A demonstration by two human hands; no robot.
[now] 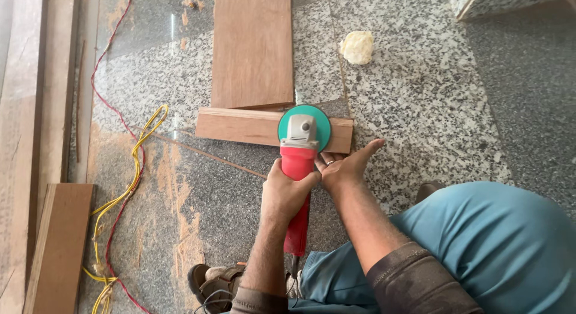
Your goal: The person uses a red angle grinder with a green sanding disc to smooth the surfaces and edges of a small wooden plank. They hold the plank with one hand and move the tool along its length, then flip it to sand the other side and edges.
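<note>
Head view, looking down at a granite floor [432, 104], speckled grey, dusted with pale sawdust toward the left. Left hand [288, 191] is wrapped around the red body of an angle grinder [298, 164], fingers clenched on the barrel just behind the grey gear head; the grip sits close to the head, probably for control over the disc end. The grinder's green disc guard [321, 125] lies over the right end of a narrow wood strip [240, 126] that rests flat on the floor. Right hand [345, 167] is just beside the grinder on its right, fingers extended and loose, not closed on anything; the thumb side touches or nearly touches the red body, and the fingertips reach toward the strip's end, seemingly to steady tool or wood. Cannot tell whether the palm presses on the strip. A ring shows on one finger. A wider board [252, 47] lies beyond the strip, its near edge resting on or against it. Another plank [60, 248] lies at far left beside a raised wooden edge. Yellow cable [137, 164] and red cable [102, 80] trail down the left floor, well apart from the hands. A crumpled pale wad [357, 47] sits on the granite, upper right of the board. The person's teal trouser leg [480, 248] fills lower right; a sandalled foot [216, 281] shows below the grinder's tail.
</note>
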